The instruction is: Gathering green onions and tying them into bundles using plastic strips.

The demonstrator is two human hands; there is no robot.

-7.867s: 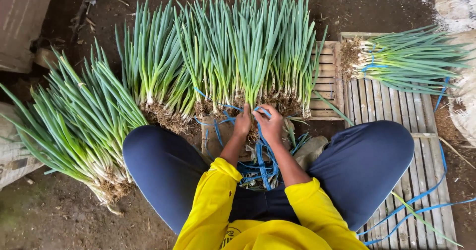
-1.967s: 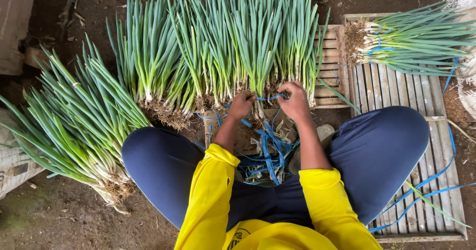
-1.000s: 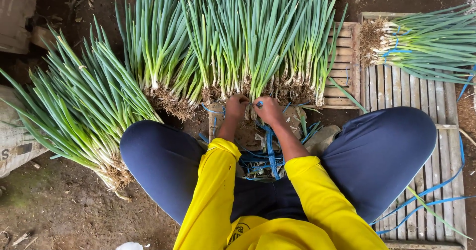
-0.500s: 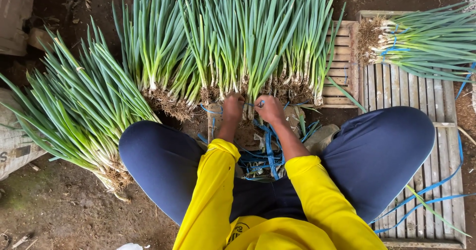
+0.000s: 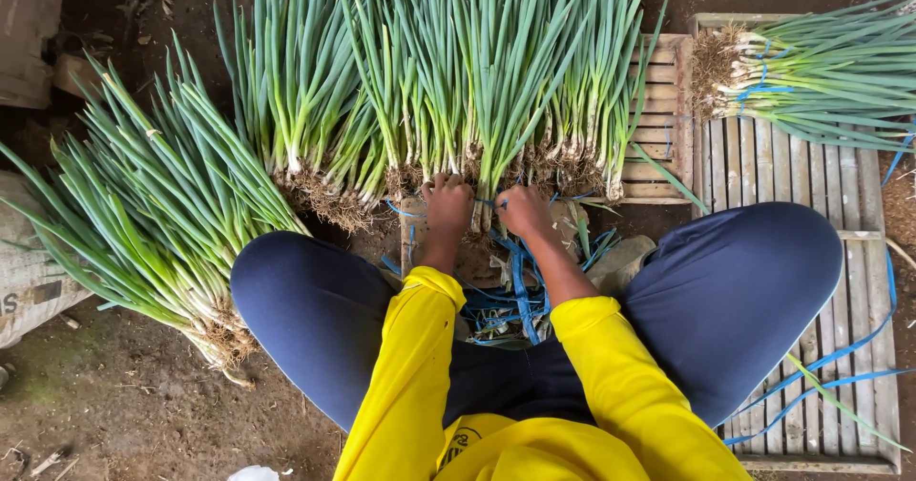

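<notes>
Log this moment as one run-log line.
left hand: gripping green onion bunch at roots | right hand: on blue strap | tied bunch: on wooden pallet

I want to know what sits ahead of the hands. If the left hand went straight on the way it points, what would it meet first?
The left hand points away from the body, so it would likely meet the roots of the green onion bunch lying right ahead; it already seems to touch them, though depth is unclear.

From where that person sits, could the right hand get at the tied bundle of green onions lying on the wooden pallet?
Probably yes, with a stretch. The right hand is at the roots in front, and the tied bundle lies to its right on the pallet, with only the raised right knee partly between.
</notes>
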